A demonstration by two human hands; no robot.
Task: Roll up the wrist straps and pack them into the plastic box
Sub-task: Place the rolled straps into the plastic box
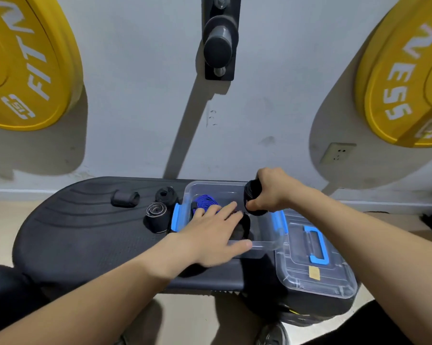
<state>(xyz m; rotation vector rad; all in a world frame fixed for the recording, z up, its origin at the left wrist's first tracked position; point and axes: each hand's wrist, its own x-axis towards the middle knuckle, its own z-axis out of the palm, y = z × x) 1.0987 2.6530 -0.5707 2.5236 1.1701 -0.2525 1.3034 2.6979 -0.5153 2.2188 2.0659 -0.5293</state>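
A clear plastic box (267, 245) with blue latches stands on a black bench pad. Inside it lie a rolled blue strap (206, 201) and a dark rolled strap (242, 229). My left hand (213, 234) reaches over the box's near left corner, fingers spread, thumb on the front rim. My right hand (272, 190) holds a rolled black strap (251, 195) above the box's far right part. Left of the box sit three more straps: a black and grey roll (156, 216), a black roll (165, 194) and a loosely curled black one (125, 198).
The box's clear lid (314, 265) with a blue handle lies to the right on the bench pad (85, 232). Behind is a white wall with two yellow weight plates (28, 58) (404, 83), a black peg mount (219, 38) and a socket (336, 153).
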